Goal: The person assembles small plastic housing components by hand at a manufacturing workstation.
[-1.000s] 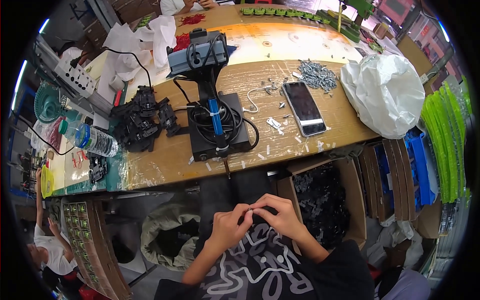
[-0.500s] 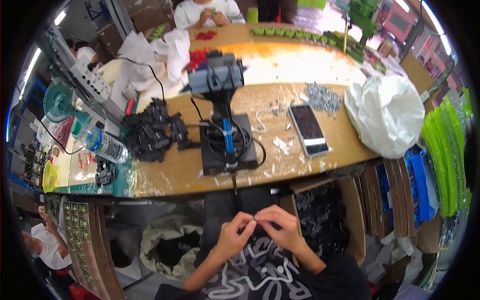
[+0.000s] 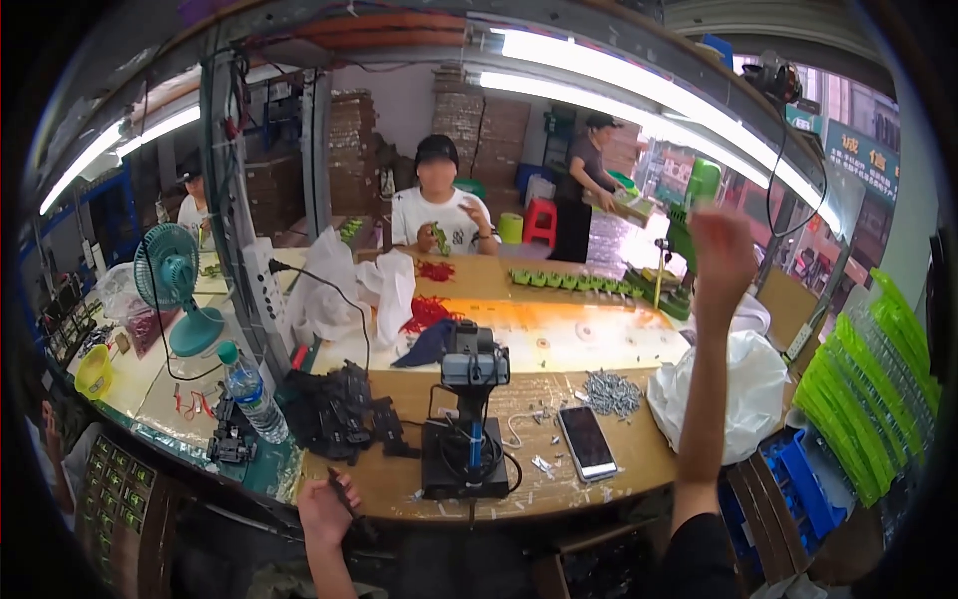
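At the table's front edge, my left hand [image 3: 325, 511] is closed around a dark, thin piece [image 3: 346, 491], whose exact kind I cannot make out. Just beyond it lies a heap of black plastic parts [image 3: 334, 411]. My right arm reaches up high on the right, and my right hand [image 3: 720, 250] is raised in front of a green machine [image 3: 685, 245]. Its fingers are blurred, so their pose is unclear. Between my arms stands a black device on a flat base [image 3: 439, 464] with a coiled cable. To its right are a phone [image 3: 587, 444] and a pile of small grey pieces [image 3: 611, 393].
A water bottle [image 3: 257, 404] and a green fan [image 3: 178, 285] stand left. A white bag [image 3: 720, 394] sits right, near green strips [image 3: 868, 389] and blue trays [image 3: 806, 484]. Across the table a person [image 3: 439, 212] holds a green piece; another person [image 3: 584, 180] stands behind.
My hands, together at my chest before, have parted: the left moved to the table's left front edge, the right swung high up. The view has tilted upward, showing lamps and people.
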Demonstrator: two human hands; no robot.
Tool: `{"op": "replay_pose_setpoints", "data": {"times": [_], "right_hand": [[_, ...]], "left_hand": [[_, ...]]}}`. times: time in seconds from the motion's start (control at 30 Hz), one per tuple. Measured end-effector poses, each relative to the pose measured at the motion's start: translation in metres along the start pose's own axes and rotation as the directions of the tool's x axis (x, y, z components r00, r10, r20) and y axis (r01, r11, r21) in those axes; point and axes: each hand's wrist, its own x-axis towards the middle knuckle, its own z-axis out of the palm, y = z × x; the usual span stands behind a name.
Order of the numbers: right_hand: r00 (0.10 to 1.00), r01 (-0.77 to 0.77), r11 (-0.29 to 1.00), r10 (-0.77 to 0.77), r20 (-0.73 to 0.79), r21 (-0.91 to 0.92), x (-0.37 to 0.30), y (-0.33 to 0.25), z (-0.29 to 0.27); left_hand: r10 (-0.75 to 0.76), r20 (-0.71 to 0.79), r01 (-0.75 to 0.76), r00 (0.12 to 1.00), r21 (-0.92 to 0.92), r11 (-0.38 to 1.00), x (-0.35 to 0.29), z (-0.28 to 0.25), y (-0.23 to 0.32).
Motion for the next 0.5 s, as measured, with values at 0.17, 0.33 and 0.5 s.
{"op": "replay_pose_setpoints", "data": {"times": [0.17, 0.33, 0.5], "right_hand": [[0.948, 0.318, 0.939, -0.314, 0.052, -0.13, 0.176, 0.022, 0.067], [0.939, 0.345, 0.883, -0.329, 0.104, -0.319, 0.256, 0.068, 0.119], [1.0, -0.009, 0.935, 0.013, 0.009, -0.354, 0.242, 0.046, 0.159]], "left_hand": [[0.169, -0.051, -0.16, 0.984, 0.15, 0.976, 0.031, -0.027, -0.005], [0.21, -0.061, -0.205, 0.976, 0.087, 0.975, 0.031, -0.023, -0.006], [0.223, -0.083, -0.208, 0.971, 0.162, 0.965, 0.028, -0.022, -0.003]]}}
